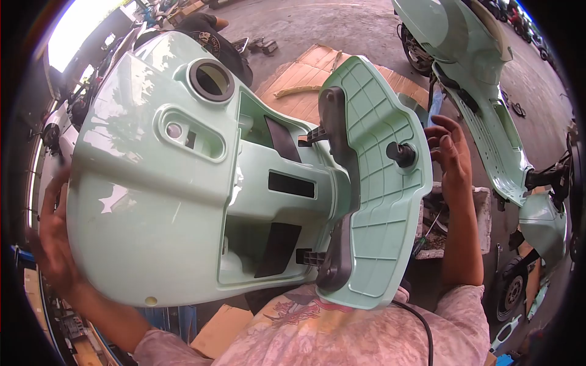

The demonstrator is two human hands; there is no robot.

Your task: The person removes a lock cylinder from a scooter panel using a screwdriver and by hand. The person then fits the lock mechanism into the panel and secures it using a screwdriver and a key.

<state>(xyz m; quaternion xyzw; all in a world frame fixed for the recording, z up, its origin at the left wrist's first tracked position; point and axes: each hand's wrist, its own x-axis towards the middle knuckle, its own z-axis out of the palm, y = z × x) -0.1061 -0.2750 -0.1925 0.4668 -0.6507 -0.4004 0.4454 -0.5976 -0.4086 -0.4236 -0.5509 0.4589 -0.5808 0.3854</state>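
Note:
A pale green plastic scooter panel (146,213) fills the left and middle, with a round dark-ringed hole and an oval recess. Its glove compartment (278,210) has black pads inside. The ribbed glove box lid (381,207) is swung open on two dark hinge arms, a black lock knob (401,154) on its inner face. My left hand (55,241) grips the panel's outer left edge, part of it hidden behind the panel. On the other side my right hand (452,158) is open, fingers loosely bent and apart, with the fingertips right by the lid's outer edge.
A partly stripped green scooter (488,110) stands at the right, a wheel (511,287) near its lower end. Beside my right forearm is a worn box (482,222) of tools. Flattened cardboard (293,76) covers floor behind the panel. A person in dark clothes (207,39) is at the back left.

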